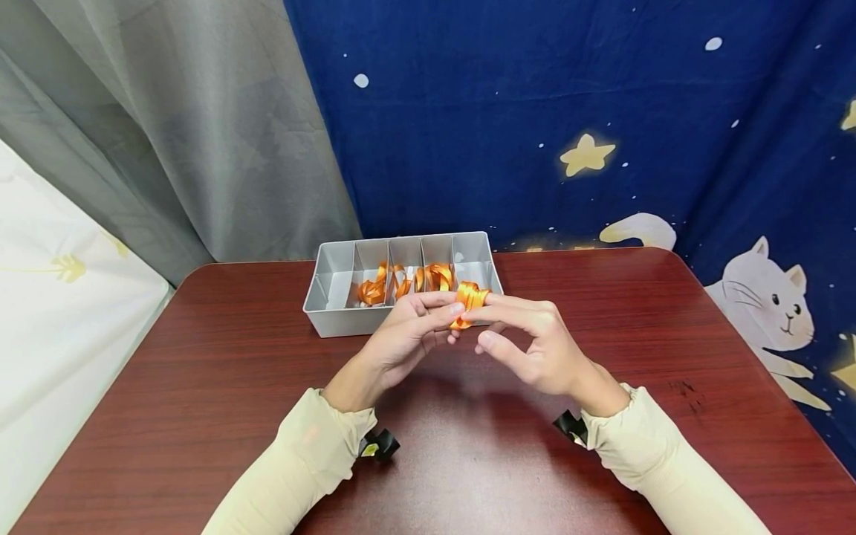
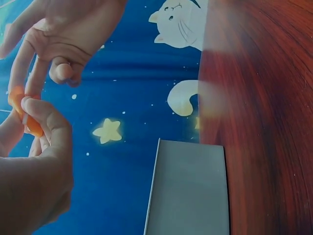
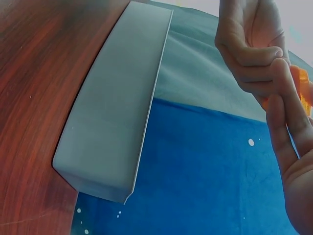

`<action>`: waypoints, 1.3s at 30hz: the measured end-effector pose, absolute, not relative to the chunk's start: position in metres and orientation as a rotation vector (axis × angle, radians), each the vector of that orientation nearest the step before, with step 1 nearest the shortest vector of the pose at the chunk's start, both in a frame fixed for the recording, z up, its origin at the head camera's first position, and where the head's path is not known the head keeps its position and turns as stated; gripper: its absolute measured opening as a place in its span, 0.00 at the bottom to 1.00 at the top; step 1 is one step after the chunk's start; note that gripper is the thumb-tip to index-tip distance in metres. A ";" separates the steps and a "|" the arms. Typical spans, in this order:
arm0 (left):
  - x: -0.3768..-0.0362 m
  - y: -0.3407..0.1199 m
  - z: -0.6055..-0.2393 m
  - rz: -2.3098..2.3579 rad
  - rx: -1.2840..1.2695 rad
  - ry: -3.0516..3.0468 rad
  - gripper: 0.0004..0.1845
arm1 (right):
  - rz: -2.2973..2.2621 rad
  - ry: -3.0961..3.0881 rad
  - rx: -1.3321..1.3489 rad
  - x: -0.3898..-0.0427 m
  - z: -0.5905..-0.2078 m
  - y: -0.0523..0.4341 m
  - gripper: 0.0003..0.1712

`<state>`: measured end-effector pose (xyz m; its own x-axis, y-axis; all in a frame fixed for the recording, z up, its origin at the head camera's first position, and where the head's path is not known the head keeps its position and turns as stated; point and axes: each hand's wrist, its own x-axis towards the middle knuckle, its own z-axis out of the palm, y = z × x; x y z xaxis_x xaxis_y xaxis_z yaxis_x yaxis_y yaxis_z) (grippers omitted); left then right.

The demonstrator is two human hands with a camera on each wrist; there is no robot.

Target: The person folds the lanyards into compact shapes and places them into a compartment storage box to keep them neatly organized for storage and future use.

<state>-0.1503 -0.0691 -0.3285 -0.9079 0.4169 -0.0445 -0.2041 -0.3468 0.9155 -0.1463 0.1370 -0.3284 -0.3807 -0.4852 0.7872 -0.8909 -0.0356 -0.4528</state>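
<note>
An orange ribbon [image 1: 470,299] is wound in loops round the straight fingers of my right hand [image 1: 535,343], just above the table in front of a grey tray. My left hand [image 1: 409,333] pinches the ribbon between thumb and fingers at the loops. More of the orange ribbon [image 1: 401,282] trails back into the middle compartments of the grey divided tray [image 1: 334,321]. In the left wrist view my left hand [image 2: 44,152] pinches the ribbon [image 2: 30,123] under the right hand [image 2: 63,29]. The right wrist view shows the ribbon [image 3: 303,88] between both hands.
The dark red wooden table [image 1: 200,386] has rounded corners, and the tray sits at its far edge. Behind it hang a blue star-and-cat cloth [image 1: 602,134] and a grey curtain [image 1: 187,134]. A white cloth [image 1: 53,297] lies at the left.
</note>
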 end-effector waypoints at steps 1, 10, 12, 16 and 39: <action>-0.150 -0.069 -0.328 2.293 0.274 1.532 0.10 | 1.407 -1.849 1.446 -0.146 -0.328 0.137 0.16; -0.150 -0.066 -0.329 2.281 0.304 1.725 0.18 | 1.462 -1.876 1.240 -0.144 -0.330 0.132 0.17; -0.150 -0.065 -0.328 2.275 0.313 1.745 0.18 | 1.495 -1.843 1.183 -0.144 -0.330 0.129 0.20; -0.148 -0.064 -0.327 2.272 0.330 1.761 0.18 | 1.539 -1.784 1.079 -0.144 -0.330 0.125 0.22; -0.152 -0.070 -0.324 2.303 0.373 2.006 0.18 | 1.573 -1.784 0.904 -0.149 -0.327 0.128 0.18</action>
<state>-0.1521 -0.0700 -0.3242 -0.9685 0.2063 0.1396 0.1099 -0.1490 0.9827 -0.1495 0.1281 -0.3270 -0.5963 -0.1077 0.7955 -0.8027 0.0710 -0.5921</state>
